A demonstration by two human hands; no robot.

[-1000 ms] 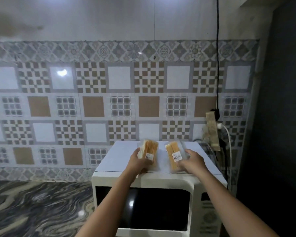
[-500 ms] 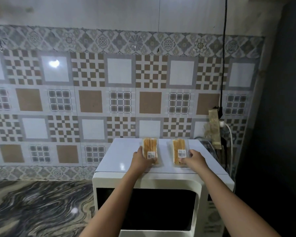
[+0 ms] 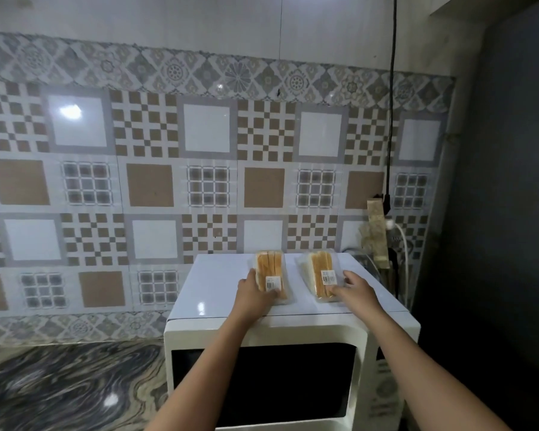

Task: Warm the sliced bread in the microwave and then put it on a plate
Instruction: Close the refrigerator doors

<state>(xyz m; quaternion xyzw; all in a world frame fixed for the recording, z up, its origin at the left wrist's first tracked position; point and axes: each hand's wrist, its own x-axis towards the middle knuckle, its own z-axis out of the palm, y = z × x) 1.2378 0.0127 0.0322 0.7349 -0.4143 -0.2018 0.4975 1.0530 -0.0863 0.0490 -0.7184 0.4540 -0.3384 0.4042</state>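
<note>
Kitchen corner: patterned tile wall point(image 3: 150, 188) in brown, grey and white, plain pale wall above, dark marbled desk point(image 3: 59, 387) at lower left. Sliced bread in two clear packs, lying side by side but apart on the flat white top of the microwave point(image 3: 218, 281), long axes roughly front to back. Left bread pack point(image 3: 269, 267): slices on edge, white barcode label point(image 3: 273, 283) near its front end. Right bread pack point(image 3: 319, 269): same build, angled slightly, second barcode label point(image 3: 329, 276) likewise toward the front. Left hand point(image 3: 252, 295) gripping the front end of the left bread pack, thumb along its left side, fingers curled against the near edge. Right hand point(image 3: 357, 290) gripping the front right corner of the right bread pack, thumb on the right edge, fingers bent over the near end. Both forearms extended from the bottom edge across the microwave front. Microwave door point(image 3: 293, 384) closed, dark window; control panel point(image 3: 385, 387) at right, markings too blurred to read. Right of the microwave: beige power strip point(image 3: 377, 231) upright on the wall, white plug point(image 3: 389, 224) in it, black cable point(image 3: 392, 88) running up out of view. Dark wall point(image 3: 495, 213) at far right.
</note>
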